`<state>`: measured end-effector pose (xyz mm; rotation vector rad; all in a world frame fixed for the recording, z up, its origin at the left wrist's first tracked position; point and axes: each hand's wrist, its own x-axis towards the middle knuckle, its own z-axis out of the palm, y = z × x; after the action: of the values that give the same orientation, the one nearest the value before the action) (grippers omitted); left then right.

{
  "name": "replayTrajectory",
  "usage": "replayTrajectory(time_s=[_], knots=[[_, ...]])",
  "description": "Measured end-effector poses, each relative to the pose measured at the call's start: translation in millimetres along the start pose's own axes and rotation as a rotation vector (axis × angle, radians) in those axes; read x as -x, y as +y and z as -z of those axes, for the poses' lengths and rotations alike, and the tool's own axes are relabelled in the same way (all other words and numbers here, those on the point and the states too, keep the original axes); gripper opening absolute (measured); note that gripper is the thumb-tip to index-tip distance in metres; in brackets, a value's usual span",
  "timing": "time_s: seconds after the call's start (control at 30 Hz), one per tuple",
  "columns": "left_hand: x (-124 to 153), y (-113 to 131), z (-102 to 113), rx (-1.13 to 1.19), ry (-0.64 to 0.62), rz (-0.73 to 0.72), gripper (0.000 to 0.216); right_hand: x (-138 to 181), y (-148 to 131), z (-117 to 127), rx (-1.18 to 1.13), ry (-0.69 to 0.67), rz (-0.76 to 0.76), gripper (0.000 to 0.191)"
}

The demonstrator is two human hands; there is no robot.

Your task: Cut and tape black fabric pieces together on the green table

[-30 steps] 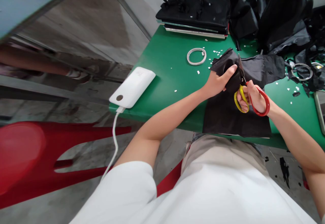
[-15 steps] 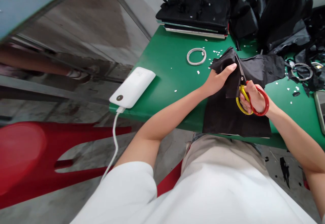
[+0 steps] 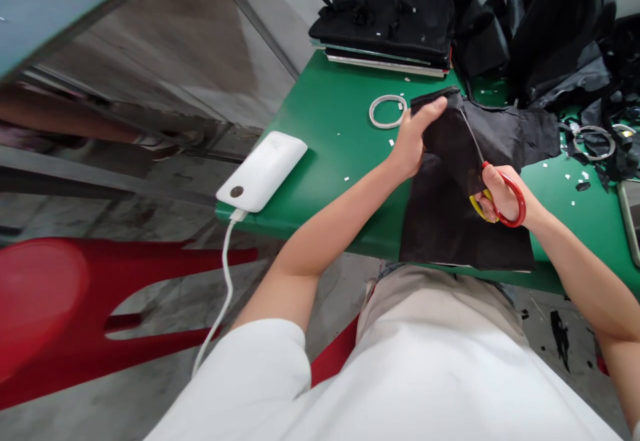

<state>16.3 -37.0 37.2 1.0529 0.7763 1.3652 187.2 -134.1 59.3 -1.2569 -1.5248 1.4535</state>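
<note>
Black fabric [image 3: 465,228] lies over the front part of the green table [image 3: 330,141]. My left hand [image 3: 414,136] grips its raised upper part, thumb on top and the other fingers mostly hidden. My right hand [image 3: 500,194] is closed on scissors [image 3: 523,204] with one red and one yellow handle. One blade shows along the fabric, pointing away from me; the other is hidden by the cloth. A further stretch of black cloth [image 3: 535,131] spreads to the right of the blades.
A white power bank [image 3: 263,171] with a cable sits at the table's left corner. Behind are a tape roll [image 3: 387,112], stacked black fabric pieces [image 3: 390,11] and heaped black cloth [image 3: 555,34]. Scraps and another ring [image 3: 594,142] lie right. A red stool [image 3: 45,308] stands left.
My left hand has shifted slightly up and left, drawing the fabric's upper part flatter and wider. The cloth now covers more of the scissors' blades and yellow handle.
</note>
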Motion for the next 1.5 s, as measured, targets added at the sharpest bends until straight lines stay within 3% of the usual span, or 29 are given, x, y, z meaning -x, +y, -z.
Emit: replayTrajectory(time_s=[0.2, 0.47, 0.9, 1.13, 1.33, 1.5], knots=[[2, -6, -6, -0.181, 0.006, -0.116, 0.018, 1, -2, 0, 0.059, -0.036, 0.024, 0.069], [8, -4, -3, -0.415, -0.012, -0.334, 0.021, 1, 0, -4, -0.065, -0.053, -0.020, 0.069], [11, -8, -4, -0.377, -0.039, -0.283, 0.021, -1, 4, -5, -0.133, -0.115, -0.065, 0.076], [14, -9, -4, -0.432, -0.161, -0.305, 0.047, -2, 11, -3, -0.156, -0.091, -0.063, 0.074], [19, 1, -8, -0.441, -0.292, -0.280, 0.050, -2, 11, -1, -0.129, -0.098, -0.048, 0.071], [24, 11, -11, -0.414, -0.327, -0.207, 0.051, -2, 10, -1, -0.146, -0.087, -0.043, 0.070]])
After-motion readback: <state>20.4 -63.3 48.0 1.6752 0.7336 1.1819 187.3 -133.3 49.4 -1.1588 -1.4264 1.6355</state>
